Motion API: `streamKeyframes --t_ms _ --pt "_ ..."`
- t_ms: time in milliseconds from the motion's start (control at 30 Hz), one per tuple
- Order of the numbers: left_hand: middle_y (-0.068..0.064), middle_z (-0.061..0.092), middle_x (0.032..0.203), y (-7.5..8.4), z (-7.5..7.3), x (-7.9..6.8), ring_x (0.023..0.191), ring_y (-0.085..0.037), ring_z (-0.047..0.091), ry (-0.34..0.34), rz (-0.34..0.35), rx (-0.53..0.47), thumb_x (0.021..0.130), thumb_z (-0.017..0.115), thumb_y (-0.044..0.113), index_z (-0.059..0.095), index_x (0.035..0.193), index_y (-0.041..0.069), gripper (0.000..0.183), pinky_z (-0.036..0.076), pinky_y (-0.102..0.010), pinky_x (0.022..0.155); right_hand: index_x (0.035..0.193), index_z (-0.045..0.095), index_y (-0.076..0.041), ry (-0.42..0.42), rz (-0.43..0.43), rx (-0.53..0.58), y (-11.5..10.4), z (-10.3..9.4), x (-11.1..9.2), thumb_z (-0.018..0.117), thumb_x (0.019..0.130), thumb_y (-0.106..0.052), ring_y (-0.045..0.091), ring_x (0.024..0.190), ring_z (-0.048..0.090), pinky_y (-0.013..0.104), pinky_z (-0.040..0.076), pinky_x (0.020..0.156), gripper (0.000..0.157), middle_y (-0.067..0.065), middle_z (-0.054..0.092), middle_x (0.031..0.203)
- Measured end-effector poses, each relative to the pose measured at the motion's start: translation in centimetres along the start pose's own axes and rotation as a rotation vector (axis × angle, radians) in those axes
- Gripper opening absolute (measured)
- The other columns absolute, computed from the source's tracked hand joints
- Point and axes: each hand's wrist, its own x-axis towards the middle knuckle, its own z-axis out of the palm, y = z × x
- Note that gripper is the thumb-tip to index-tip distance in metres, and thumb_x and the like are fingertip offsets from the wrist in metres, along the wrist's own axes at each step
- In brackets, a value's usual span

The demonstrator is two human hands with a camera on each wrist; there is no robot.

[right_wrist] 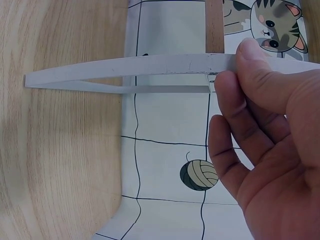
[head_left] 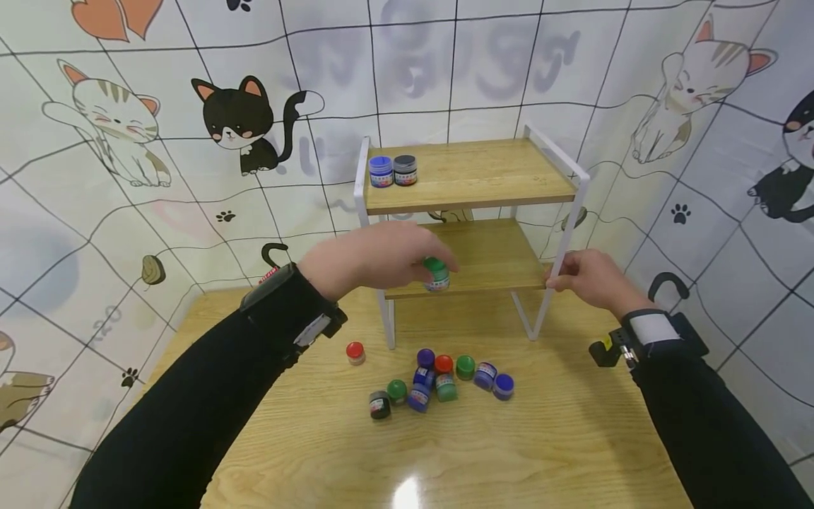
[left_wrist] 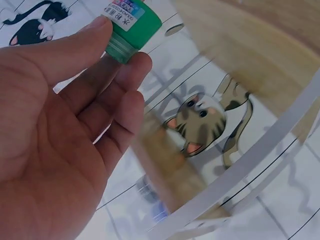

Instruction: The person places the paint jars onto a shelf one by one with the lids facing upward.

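In the head view my left hand [head_left: 388, 258] pinches a small green paint jar [head_left: 437, 274] between thumb and fingers, in front of the lower board [head_left: 490, 247] of a two-tier shelf. The left wrist view shows the jar [left_wrist: 131, 25] with a printed label, held at the fingertips. My right hand [head_left: 588, 279] grips the shelf's white right-hand leg [head_left: 555, 279] near the lower board. Thumb and index finger pinch that leg [right_wrist: 170, 65] in the right wrist view. On the upper board [head_left: 470, 170], a blue jar [head_left: 381, 172] and a black jar [head_left: 405, 170] stand side by side at the left end.
Several paint jars with blue, green, red and black lids lie or stand on the wooden table [head_left: 305, 438] in front of the shelf. One red-lidded jar [head_left: 355, 353] sits apart to their left. A cat-printed, grid-lined sheet [head_left: 254, 205] stands behind and beside the table.
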Motion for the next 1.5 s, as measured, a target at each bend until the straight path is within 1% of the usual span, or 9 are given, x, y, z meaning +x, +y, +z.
streamKeyframes --t_ms 167,367,600,833,900,967,1200,1400,1500 --pt "0.004 0.061 0.124 0.1 -2.0 -0.1 0.108 -0.009 0.053 0.037 -0.008 -0.015 0.094 0.059 0.015 0.061 0.126 0.022 0.032 0.045 -0.029 0.093 0.099 0.069 -0.002 0.000 0.002 0.004 -0.1 0.0 0.1 0.068 0.089 -0.015 0.032 0.088 0.062 0.054 0.046 0.080 0.017 0.014 0.069 0.091" --pt "0.004 0.058 0.128 0.0 -3.7 0.1 0.107 -0.009 0.051 0.057 -0.044 -0.013 0.096 0.057 0.015 0.060 0.128 0.025 0.033 0.045 -0.029 0.092 0.100 0.069 -0.002 -0.007 0.015 0.011 -0.1 0.2 0.2 0.068 0.089 -0.016 0.032 0.090 0.061 0.054 0.046 0.082 0.018 0.014 0.069 0.092" --pt "0.006 0.057 0.130 -0.2 -5.2 1.1 0.103 -0.010 0.051 0.085 -0.049 0.025 0.098 0.054 0.015 0.058 0.130 0.025 0.034 0.044 -0.028 0.089 0.101 0.069 -0.002 -0.018 0.018 0.017 0.0 0.2 0.1 0.068 0.089 -0.017 0.033 0.090 0.061 0.054 0.046 0.081 0.019 0.015 0.069 0.093" --pt "0.001 0.055 0.134 -1.1 -6.3 1.6 0.115 -0.013 0.051 0.133 -0.105 0.023 0.099 0.052 0.017 0.053 0.135 0.020 0.037 0.042 -0.032 0.096 0.101 0.069 -0.001 -0.022 0.019 0.028 0.1 0.3 0.1 0.067 0.089 -0.015 0.035 0.091 0.061 0.055 0.045 0.082 0.019 0.015 0.069 0.092" --pt "0.001 0.055 0.134 -1.5 -6.6 1.8 0.115 -0.013 0.051 0.153 -0.130 0.024 0.099 0.051 0.017 0.053 0.135 0.021 0.037 0.042 -0.032 0.097 0.101 0.069 -0.001 -0.019 0.016 0.026 0.0 0.3 0.1 0.067 0.089 -0.015 0.035 0.090 0.061 0.055 0.046 0.082 0.018 0.015 0.069 0.092" --pt "0.000 0.055 0.134 -1.8 -6.8 2.2 0.119 -0.015 0.048 0.173 -0.152 0.062 0.099 0.050 0.017 0.053 0.136 0.022 0.037 0.040 -0.032 0.100 0.101 0.069 -0.001 -0.018 0.014 0.024 0.0 0.3 0.2 0.067 0.089 -0.014 0.034 0.090 0.061 0.054 0.046 0.081 0.018 0.014 0.069 0.091" --pt "0.004 0.055 0.134 -2.8 -6.8 3.3 0.126 -0.013 0.044 0.194 -0.202 0.164 0.099 0.049 0.017 0.051 0.138 0.027 0.040 0.036 -0.030 0.106 0.101 0.069 -0.002 -0.019 0.021 0.018 0.1 0.3 0.3 0.067 0.089 -0.015 0.032 0.089 0.060 0.053 0.046 0.081 0.018 0.014 0.069 0.092" --pt "0.002 0.052 0.138 -3.7 -6.9 3.9 0.128 -0.020 0.041 0.196 -0.239 0.174 0.100 0.048 0.014 0.050 0.138 0.027 0.041 0.035 -0.034 0.107 0.099 0.070 -0.002 -0.007 0.002 0.002 0.0 0.2 0.2 0.068 0.089 -0.017 0.031 0.088 0.060 0.051 0.046 0.079 0.018 0.013 0.069 0.091" --pt "0.003 0.049 0.141 -4.0 -6.8 4.4 0.131 -0.021 0.037 0.181 -0.262 0.158 0.100 0.047 0.015 0.048 0.140 0.029 0.042 0.030 -0.036 0.110 0.098 0.070 -0.003 -0.004 -0.005 -0.014 0.1 0.1 0.1 0.068 0.089 -0.018 0.030 0.087 0.060 0.049 0.046 0.076 0.018 0.013 0.069 0.090"
